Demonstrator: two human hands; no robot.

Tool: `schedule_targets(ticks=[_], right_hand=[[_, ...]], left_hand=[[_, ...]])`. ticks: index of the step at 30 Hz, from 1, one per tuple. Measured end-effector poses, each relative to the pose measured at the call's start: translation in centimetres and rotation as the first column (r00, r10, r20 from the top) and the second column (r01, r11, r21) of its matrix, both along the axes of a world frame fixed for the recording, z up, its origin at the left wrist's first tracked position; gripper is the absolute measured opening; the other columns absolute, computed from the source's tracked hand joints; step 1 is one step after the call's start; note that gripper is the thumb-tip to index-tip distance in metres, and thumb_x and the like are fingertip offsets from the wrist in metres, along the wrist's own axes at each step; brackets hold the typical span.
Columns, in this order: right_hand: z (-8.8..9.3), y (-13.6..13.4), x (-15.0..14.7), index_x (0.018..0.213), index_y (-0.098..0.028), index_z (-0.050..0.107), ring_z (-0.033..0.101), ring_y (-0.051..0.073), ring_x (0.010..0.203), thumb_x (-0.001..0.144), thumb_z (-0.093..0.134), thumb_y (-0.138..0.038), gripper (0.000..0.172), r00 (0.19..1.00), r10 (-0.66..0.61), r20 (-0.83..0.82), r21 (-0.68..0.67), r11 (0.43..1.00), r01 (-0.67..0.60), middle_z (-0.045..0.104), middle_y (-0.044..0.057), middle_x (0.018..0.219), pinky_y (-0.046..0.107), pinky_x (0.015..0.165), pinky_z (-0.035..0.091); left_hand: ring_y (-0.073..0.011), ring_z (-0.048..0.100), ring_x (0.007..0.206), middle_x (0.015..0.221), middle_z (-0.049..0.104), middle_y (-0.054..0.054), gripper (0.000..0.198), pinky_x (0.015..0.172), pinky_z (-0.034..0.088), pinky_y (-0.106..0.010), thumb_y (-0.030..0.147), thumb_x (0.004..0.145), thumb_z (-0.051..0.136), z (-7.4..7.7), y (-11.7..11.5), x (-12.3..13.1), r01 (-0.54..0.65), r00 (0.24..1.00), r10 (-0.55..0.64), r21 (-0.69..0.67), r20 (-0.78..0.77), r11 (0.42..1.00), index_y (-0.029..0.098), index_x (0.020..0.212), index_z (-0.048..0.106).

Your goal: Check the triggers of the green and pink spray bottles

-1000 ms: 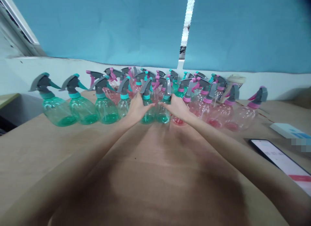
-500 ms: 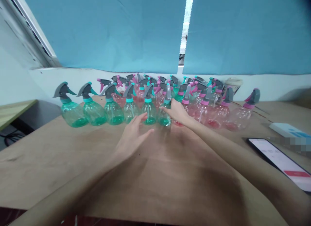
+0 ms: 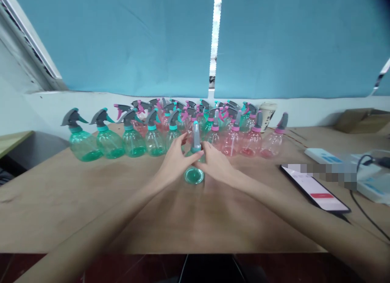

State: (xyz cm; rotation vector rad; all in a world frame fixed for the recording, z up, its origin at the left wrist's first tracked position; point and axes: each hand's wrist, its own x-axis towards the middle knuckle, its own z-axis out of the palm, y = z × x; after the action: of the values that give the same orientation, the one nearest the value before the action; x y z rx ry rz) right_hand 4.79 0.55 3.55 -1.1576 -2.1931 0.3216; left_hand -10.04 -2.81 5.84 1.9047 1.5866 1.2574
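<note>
A clear green spray bottle (image 3: 194, 176) with a grey trigger head is upright in front of the others, between my two hands. My left hand (image 3: 176, 158) closes round its left side, thumb across the upper body. On the opposite side my right hand (image 3: 217, 161) grips it below the neck. Behind stands a front row: green bottles with turquoise collars, such as the spray bottle (image 3: 134, 143), lie to the left. Pink ones with pink collars, like the spray bottle (image 3: 250, 143), continue to the right. The bottle's collar is partly hidden by my fingers.
More spray bottles crowd behind the front row, near a paper cup (image 3: 268, 115). To the right on the wooden table (image 3: 91, 201) lie a phone (image 3: 317, 189), a white power strip (image 3: 323, 157) and a cable. A cardboard box (image 3: 359, 119) is at the far right.
The green bottle has come out of the front row towards me. My left hand, earlier open beside the row, now holds it together with my right hand. The view has shifted right.
</note>
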Motion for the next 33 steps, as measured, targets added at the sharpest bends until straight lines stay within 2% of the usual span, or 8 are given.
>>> schedule_targets(ticks=[4, 7, 9, 13, 18, 23, 28, 33], right_hand=[[-0.2, -2.9, 1.5, 0.118, -0.020, 0.049, 0.064, 0.029, 0.094, 0.080, 0.053, -0.056, 0.052, 0.998, 0.063, 0.018, 0.067, 0.996, -0.064, 0.058, 0.013, 0.118, 0.040, 0.072, 0.050], [-0.2, -4.3, 2.9, 0.118, -0.017, 0.051, 0.065, 0.031, 0.088, 0.076, 0.055, -0.066, 0.065, 0.997, 0.041, 0.064, 0.060, 0.997, -0.045, 0.060, 0.013, 0.109, 0.043, 0.069, 0.051], [-0.3, -4.5, 4.2, 0.122, -0.017, 0.048, 0.064, 0.030, 0.089, 0.075, 0.054, -0.069, 0.071, 0.993, 0.110, 0.047, 0.066, 0.991, -0.113, 0.062, 0.013, 0.106, 0.043, 0.072, 0.051], [-1.7, -2.9, 7.7, 0.123, -0.019, 0.048, 0.060, 0.028, 0.103, 0.084, 0.048, -0.064, 0.059, 0.948, 0.310, 0.066, 0.013, 0.950, -0.311, 0.061, 0.013, 0.113, 0.045, 0.087, 0.049], [-4.7, 0.4, 10.8, 0.125, -0.019, 0.051, 0.054, 0.029, 0.119, 0.090, 0.044, -0.056, 0.051, 0.976, 0.184, 0.117, -0.088, 0.981, -0.175, 0.056, 0.015, 0.128, 0.048, 0.098, 0.044], [-6.5, 2.5, 9.9, 0.133, -0.014, 0.049, 0.045, 0.032, 0.129, 0.087, 0.048, -0.059, 0.065, 0.963, 0.211, 0.166, -0.046, 0.978, -0.206, 0.049, 0.020, 0.138, 0.050, 0.104, 0.039], [-7.4, 3.4, 8.8, 0.126, -0.012, 0.059, 0.039, 0.033, 0.134, 0.090, 0.043, -0.057, 0.059, 0.950, 0.237, 0.204, 0.011, 0.970, -0.244, 0.050, 0.021, 0.138, 0.053, 0.109, 0.032], [-7.9, 3.5, 8.9, 0.131, -0.018, 0.056, 0.034, 0.032, 0.137, 0.090, 0.046, -0.054, 0.055, 0.959, 0.224, 0.172, -0.001, 0.974, -0.227, 0.047, 0.016, 0.142, 0.055, 0.109, 0.032]], left_hand=[[-0.0269, 0.055, 0.115, 0.128, 0.054, -0.014, 0.058, 0.094, 0.046, -0.042, 0.036, 0.075, 0.069, 0.8, -0.7, 2.6, 0.071, 0.997, -0.070, 0.055, -0.027, 0.996, 0.017, 0.124, 0.046], [-0.0232, 0.062, 0.097, 0.111, 0.061, -0.010, 0.036, 0.086, 0.049, -0.040, 0.035, 0.080, 0.062, 1.1, -1.7, 4.0, 0.135, 0.991, -0.134, 0.047, -0.027, 0.990, 0.017, 0.109, 0.050], [-0.0217, 0.062, 0.091, 0.103, 0.062, -0.007, 0.028, 0.083, 0.049, -0.040, 0.031, 0.082, 0.057, 0.9, -2.0, 4.5, 0.147, 0.989, -0.145, 0.074, -0.024, 0.986, 0.019, 0.107, 0.051], [-0.0207, 0.062, 0.086, 0.092, 0.064, -0.003, 0.034, 0.080, 0.050, -0.039, 0.019, 0.077, 0.051, 0.0, -1.6, 4.5, 0.171, 0.984, -0.175, 0.107, 0.031, 0.980, 0.021, 0.111, 0.051], [-0.0195, 0.064, 0.078, 0.085, 0.064, -0.001, 0.035, 0.072, 0.051, -0.035, 0.016, 0.072, 0.050, -0.7, 0.0, 4.2, 0.230, 0.969, -0.235, 0.063, 0.074, 0.971, 0.023, 0.106, 0.054], [-0.0163, 0.059, 0.070, 0.079, 0.060, 0.001, 0.025, 0.065, 0.047, -0.031, 0.017, 0.071, 0.050, -0.7, 1.2, 4.6, 0.256, 0.962, -0.263, 0.092, 0.069, 0.962, 0.022, 0.096, 0.053], [-0.0131, 0.046, 0.058, 0.064, 0.047, 0.004, 0.010, 0.055, 0.038, -0.027, 0.017, 0.068, 0.048, -0.2, 1.8, 5.0, 0.307, 0.951, -0.310, 0.121, 0.010, 0.944, 0.022, 0.076, 0.050], [-0.0146, 0.048, 0.061, 0.064, 0.049, 0.003, 0.008, 0.054, 0.038, -0.027, 0.017, 0.067, 0.048, 0.3, 1.8, 5.0, 0.373, 0.925, -0.378, 0.091, 0.036, 0.923, 0.022, 0.072, 0.051]])
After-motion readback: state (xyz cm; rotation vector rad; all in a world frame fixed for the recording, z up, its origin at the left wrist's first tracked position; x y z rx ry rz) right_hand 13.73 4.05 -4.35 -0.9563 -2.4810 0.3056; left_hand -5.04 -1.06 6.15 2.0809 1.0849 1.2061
